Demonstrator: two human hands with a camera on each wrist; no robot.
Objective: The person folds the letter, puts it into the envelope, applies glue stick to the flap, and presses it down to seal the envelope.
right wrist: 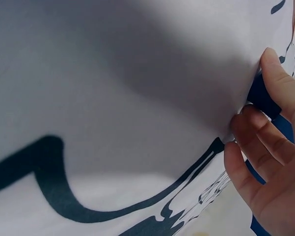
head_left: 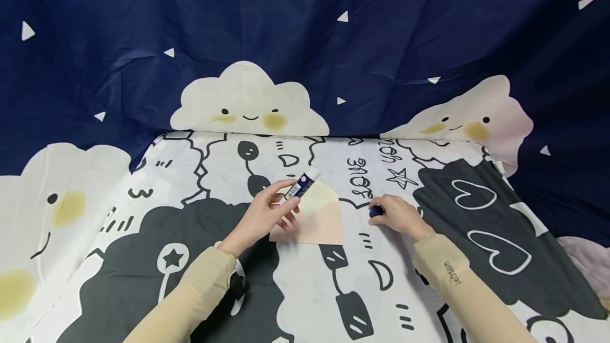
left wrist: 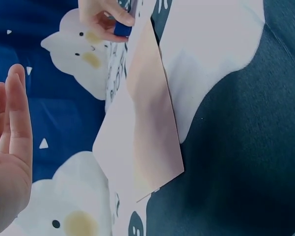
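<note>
My left hand (head_left: 261,217) holds a glue stick (head_left: 299,188), a dark blue and white tube, between thumb and fingers. It tilts up to the right, its white end uppermost, over a sheet of paper (head_left: 321,224). The paper has a pale yellow far part and a peach near part, and lies flat on the cloth. Right of it, my right hand (head_left: 400,215) pinches a small dark blue cap (head_left: 376,211) close over the cloth. In the right wrist view the cap (right wrist: 263,98) sits between thumb and fingers, with the fingertips right at the cloth.
A white cloth (head_left: 305,290) printed with black doodles and dark grey shapes covers the work surface. Behind it hangs a navy curtain (head_left: 305,25) with smiling clouds and small white triangles, meeting the surface's far edge.
</note>
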